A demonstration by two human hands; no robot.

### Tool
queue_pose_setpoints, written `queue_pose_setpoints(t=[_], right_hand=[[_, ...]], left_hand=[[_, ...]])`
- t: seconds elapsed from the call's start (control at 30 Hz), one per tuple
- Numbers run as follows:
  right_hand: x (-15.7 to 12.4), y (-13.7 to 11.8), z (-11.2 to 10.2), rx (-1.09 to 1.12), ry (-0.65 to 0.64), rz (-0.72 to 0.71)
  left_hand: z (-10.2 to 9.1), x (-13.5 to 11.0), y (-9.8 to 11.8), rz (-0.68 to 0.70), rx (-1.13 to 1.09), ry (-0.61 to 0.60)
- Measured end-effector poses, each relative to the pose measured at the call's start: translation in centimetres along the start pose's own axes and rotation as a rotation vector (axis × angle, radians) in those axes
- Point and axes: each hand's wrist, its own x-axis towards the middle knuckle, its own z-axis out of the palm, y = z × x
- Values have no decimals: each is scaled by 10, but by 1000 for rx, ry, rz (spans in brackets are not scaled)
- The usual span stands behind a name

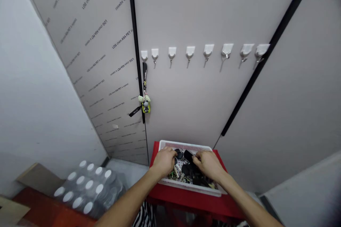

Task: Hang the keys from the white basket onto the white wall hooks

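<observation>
A white plastic basket [194,186] holds a jumble of keychains [183,173], with black straps, metal rings and small coloured bits among them. My left hand [165,161] reaches over its left side, fingers curled in against a dark rounded piece [179,154]; what they grip is hard to make out. Over the right side, my right hand [208,163] has thumb and fingers pinched at a black keychain strap [188,155]. On the leftmost white hook [144,55] hangs a keychain [145,104] with a black strap, a grey figure and yellow-green parts.
Under the basket is a red stool or small table [186,197]. Several adhesive hooks [190,52] run in a row across the grey cabinet door [183,106]. At lower left, a pack of capped plastic bottles [89,186] stands near a cardboard piece [38,180].
</observation>
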Motion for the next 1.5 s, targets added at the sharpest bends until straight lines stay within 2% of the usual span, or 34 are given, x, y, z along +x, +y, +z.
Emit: queue_pose_setpoints(t=[0.13, 0.2, 0.3, 0.37, 0.47, 0.57, 0.67, 0.83, 1.07, 1.17, 1.27, 1.4, 1.5], right_hand=[[1, 1, -9, 334, 26, 49], [2, -1, -12, 496, 24, 54], [4, -9, -14, 688, -25, 45], [3, -15, -15, 812, -93, 60], [2, -21, -18, 1026, -180, 83], [-1, -21, -22, 1196, -227, 75], [-3, -17, -27, 1237, -281, 77], [-2, -15, -39, 1239, -260, 155], [10, -34, -55, 1122, -276, 26], [19, -36, -62, 1085, -234, 12], [26, -37, -72, 1087, -146, 19], [32, -43, -81, 1230, 27, 41], [38, -52, -83, 1305, 61, 57]], left_hand=[[-3, -1, 5, -36, -203, 164], [-7, -1, 13, 24, -230, 222], [-15, -1, 28, 181, -173, 219], [-19, 0, 34, 234, -145, 185], [-23, 2, 35, 198, -152, 155], [-27, 3, 28, 99, -196, 193], [-32, 4, 18, 13, -249, 251], [-35, 3, 9, -88, -311, 289], [-29, -1, 29, 42, -513, 214], [-33, -1, 36, 61, -694, 211], [-39, 1, 37, 15, -922, 209], [-46, 6, 38, -99, -1188, 189], [-49, 8, 39, -139, -1328, 213]])
